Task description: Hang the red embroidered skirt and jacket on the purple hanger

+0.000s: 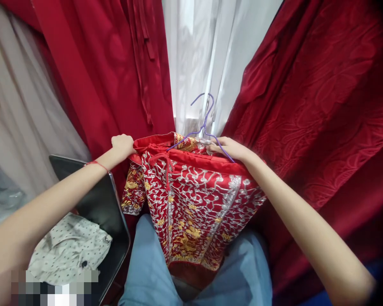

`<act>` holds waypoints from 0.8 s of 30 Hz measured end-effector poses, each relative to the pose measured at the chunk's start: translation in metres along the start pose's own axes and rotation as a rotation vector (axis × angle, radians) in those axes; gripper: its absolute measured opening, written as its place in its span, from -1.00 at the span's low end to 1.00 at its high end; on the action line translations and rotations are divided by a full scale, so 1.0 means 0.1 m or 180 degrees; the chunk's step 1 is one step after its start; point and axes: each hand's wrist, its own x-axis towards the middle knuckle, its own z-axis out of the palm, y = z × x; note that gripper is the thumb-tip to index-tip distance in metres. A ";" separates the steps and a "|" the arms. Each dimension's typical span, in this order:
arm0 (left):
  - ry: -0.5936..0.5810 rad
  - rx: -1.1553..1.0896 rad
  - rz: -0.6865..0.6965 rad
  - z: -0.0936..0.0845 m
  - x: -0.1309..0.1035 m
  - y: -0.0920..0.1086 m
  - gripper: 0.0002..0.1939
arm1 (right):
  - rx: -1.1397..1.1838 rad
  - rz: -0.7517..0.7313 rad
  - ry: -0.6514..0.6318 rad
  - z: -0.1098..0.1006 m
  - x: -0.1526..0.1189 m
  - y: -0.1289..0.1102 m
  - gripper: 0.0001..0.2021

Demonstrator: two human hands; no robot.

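1. Red patterned curtains (322, 97) and white sheer drapes (194, 55) fill the background; a dark chair seat (98, 204) holds a dotted white cloth (67, 250).
2. Across the lap, the red embroidered jacket (191, 199) hangs collar-up, its length running downward, on a purple wire hanger (204, 127).
3. The left hand (123, 145) is clenched on the jacket's shoulder; the right hand (231, 148) pinches the hanger's arm.

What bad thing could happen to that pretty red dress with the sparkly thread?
The purple hanger sits only partly inside the embroidered red garment, so it might slip out where the right hand pinches it. The hanger's wire could perhaps snag the silver stitching. The left hand grips just the waistband edge, so the heavy cloth may sag or slide down.
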 end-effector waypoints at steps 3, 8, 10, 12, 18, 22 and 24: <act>0.0276 0.0137 0.0440 0.08 -0.26 -0.21 -0.65 | -0.0027 0.0149 -0.0303 0.01 -0.02 -0.02 -0.44; 0.1249 -0.0716 -0.0007 -0.16 -0.19 -0.48 -0.62 | -0.0148 0.0440 -0.0436 0.07 -0.02 -0.26 -0.44; 0.1620 -0.1353 -0.0759 -0.25 -0.08 -0.40 -0.50 | -0.0260 0.0639 -0.0309 0.09 -0.03 -0.32 -0.52; 0.1639 -0.1810 -0.0943 -0.25 -0.05 -0.27 -0.54 | -0.0442 0.0919 -0.0063 0.09 -0.09 -0.33 -0.59; 0.0540 0.0099 0.1332 0.02 -0.45 -0.44 -0.71 | -0.0618 0.1422 0.0346 0.06 -0.33 -0.28 -0.71; 0.0805 0.0049 0.1110 -0.10 -0.50 -0.61 -0.71 | -0.0866 0.1367 0.0451 0.02 -0.34 -0.32 -0.71; 0.1375 -0.0484 0.0465 -0.17 -0.43 -0.51 -0.67 | -0.0810 0.1232 0.0519 0.00 -0.37 -0.29 -0.68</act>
